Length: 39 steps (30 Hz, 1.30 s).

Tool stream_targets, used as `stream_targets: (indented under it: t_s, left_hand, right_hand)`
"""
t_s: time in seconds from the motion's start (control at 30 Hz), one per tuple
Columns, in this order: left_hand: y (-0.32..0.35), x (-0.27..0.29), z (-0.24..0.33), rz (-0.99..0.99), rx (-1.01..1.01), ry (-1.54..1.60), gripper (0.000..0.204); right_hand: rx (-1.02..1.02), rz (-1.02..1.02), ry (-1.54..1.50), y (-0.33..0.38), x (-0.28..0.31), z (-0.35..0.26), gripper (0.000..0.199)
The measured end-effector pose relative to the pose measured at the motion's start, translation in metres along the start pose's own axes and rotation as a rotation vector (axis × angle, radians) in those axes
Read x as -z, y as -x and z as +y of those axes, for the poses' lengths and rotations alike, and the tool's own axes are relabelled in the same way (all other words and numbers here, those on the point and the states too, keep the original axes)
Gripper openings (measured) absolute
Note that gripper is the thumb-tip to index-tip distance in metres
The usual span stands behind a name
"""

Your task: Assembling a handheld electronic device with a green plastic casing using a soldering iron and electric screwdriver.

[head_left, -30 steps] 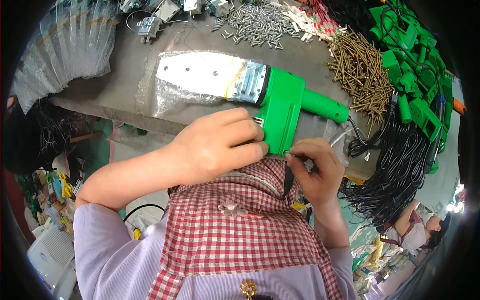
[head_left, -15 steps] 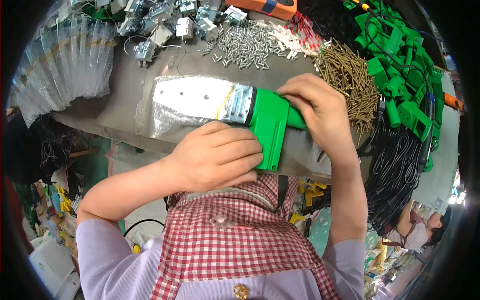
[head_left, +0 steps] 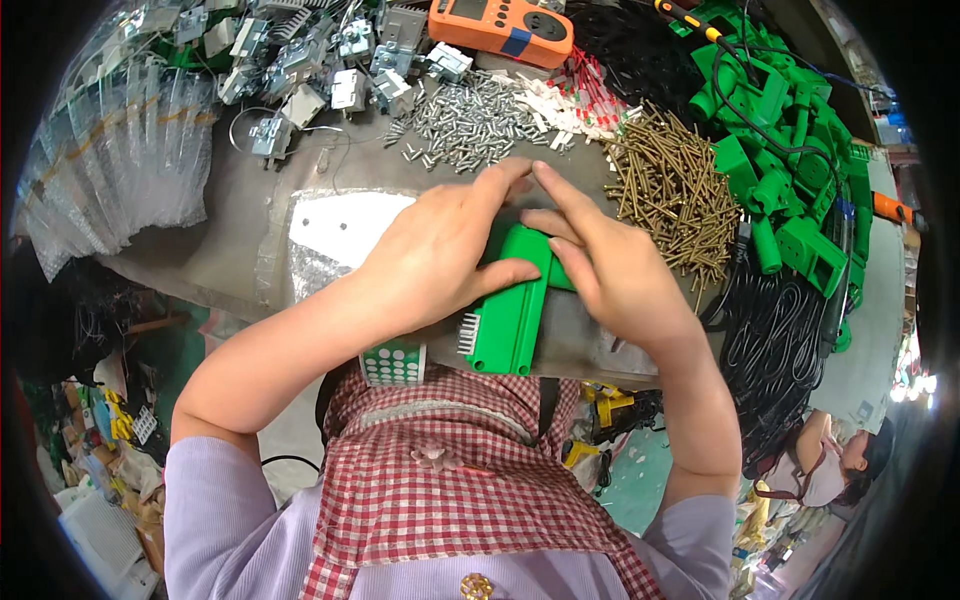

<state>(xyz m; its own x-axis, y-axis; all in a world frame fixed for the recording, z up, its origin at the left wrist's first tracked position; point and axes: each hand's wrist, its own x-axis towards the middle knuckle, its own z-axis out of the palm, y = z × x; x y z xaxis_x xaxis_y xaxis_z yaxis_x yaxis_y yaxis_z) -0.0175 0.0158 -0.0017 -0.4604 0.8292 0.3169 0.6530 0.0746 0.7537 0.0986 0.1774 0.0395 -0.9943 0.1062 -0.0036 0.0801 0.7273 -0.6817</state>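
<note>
A green plastic housing (head_left: 508,325) lies on the metal worktop in front of me, with a whitish comb-like edge at its left side. My left hand (head_left: 435,245) grips it from the left, thumb across its upper face and fingers over its far end. Closed on its far right side is my right hand (head_left: 620,270), fingers bent against the green plastic; both hands' fingertips meet at the top. A white plate with small holes (head_left: 345,225), in a clear bubble sleeve, is partly covered by my left hand and forearm. Near my left forearm hangs a green sheet with white dots (head_left: 393,363).
Silver screws (head_left: 465,120) and long brass-coloured screws (head_left: 670,190) lie in heaps beyond my hands. Green plastic parts (head_left: 800,150) and black cables (head_left: 775,335) fill the right side. Bubble sleeves (head_left: 125,160), metal parts (head_left: 350,90) and an orange meter (head_left: 500,28) stand further out.
My left hand has moved from the housing's near left side up over its far end. My right hand has shifted a little left and down beside it. The dotted sheet now shows.
</note>
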Motion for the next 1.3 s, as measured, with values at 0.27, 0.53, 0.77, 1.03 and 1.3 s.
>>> stream_targets:
  t_s: [0.27, 0.53, 0.77, 1.03, 1.3]
  left_hand:
    - [-0.013, 0.009, 0.001, -0.192, -0.132, -0.139, 0.029]
    - [-0.071, -0.007, -0.042, -0.221, -0.383, -0.746, 0.011]
    - [-0.081, -0.008, -0.016, -0.293, -0.352, -0.437, 0.016]
    - [-0.110, -0.047, 0.026, -0.731, -0.158, 0.134, 0.018]
    - [-0.080, -0.061, 0.032, -0.513, -0.257, -0.117, 0.016]
  right_hand:
    - [0.258, 0.234, 0.538, -0.061, 0.010, 0.083, 0.019]
    - [0.159, 0.321, 0.325, -0.039, 0.023, 0.063, 0.013]
    - [0.063, 0.503, 0.168, 0.075, 0.004, 0.041, 0.022]
    - [0.025, 0.662, 0.263, 0.085, -0.023, 0.043, 0.024]
    - [0.013, 0.542, 0.474, 0.106, -0.028, 0.038, 0.043]
